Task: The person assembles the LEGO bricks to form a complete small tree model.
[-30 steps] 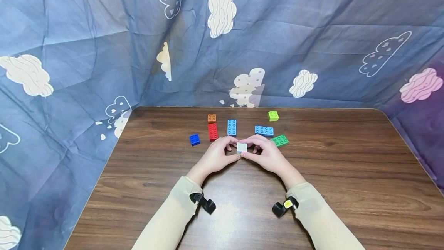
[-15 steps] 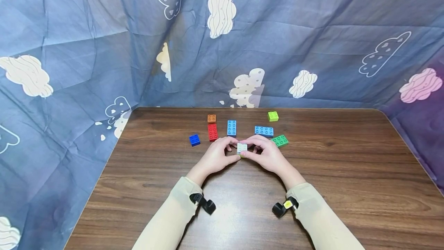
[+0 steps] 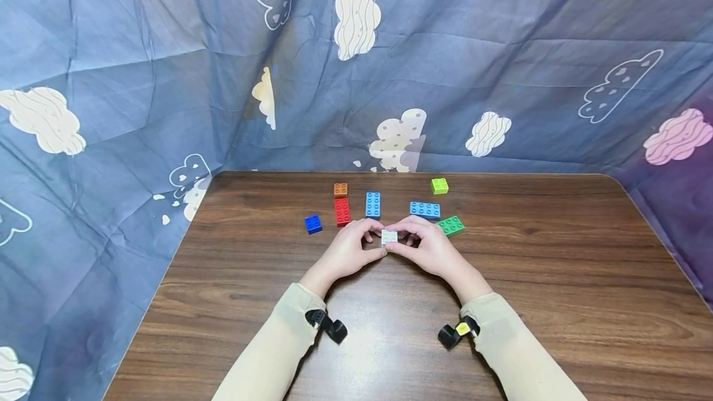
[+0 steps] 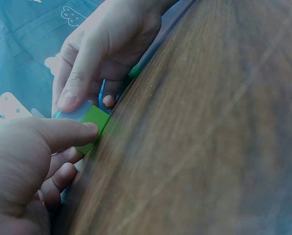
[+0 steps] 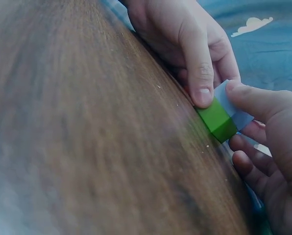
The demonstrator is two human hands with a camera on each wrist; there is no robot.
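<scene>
Near the middle of the table, both hands meet at a small stack of two toy bricks. The upper one is a white brick point(image 3: 389, 236), its studs facing up in the head view. Beneath it sits a green brick point(image 4: 95, 122), close to the tabletop. My left hand point(image 3: 352, 247) pinches the green brick, with the thumb on its near side. With thumb and fingers, my right hand point(image 3: 427, 249) grips the white brick point(image 5: 226, 100). In the right wrist view the bricks appear pressed together; the fingers hide their far sides.
Beyond the hands lie loose bricks: dark blue point(image 3: 313, 224), red point(image 3: 342, 211), orange point(image 3: 340, 189), two light blue ones point(image 3: 372, 205) point(image 3: 425, 210), and lime point(image 3: 439, 185). A green brick point(image 3: 452, 225) lies just beyond the right hand. Patterned cloth point(image 3: 312, 110) hangs behind the table point(image 3: 557, 277).
The right thumb has shifted slightly upward onto the white brick. Both hands otherwise stay in the same place, and the loose bricks have not moved.
</scene>
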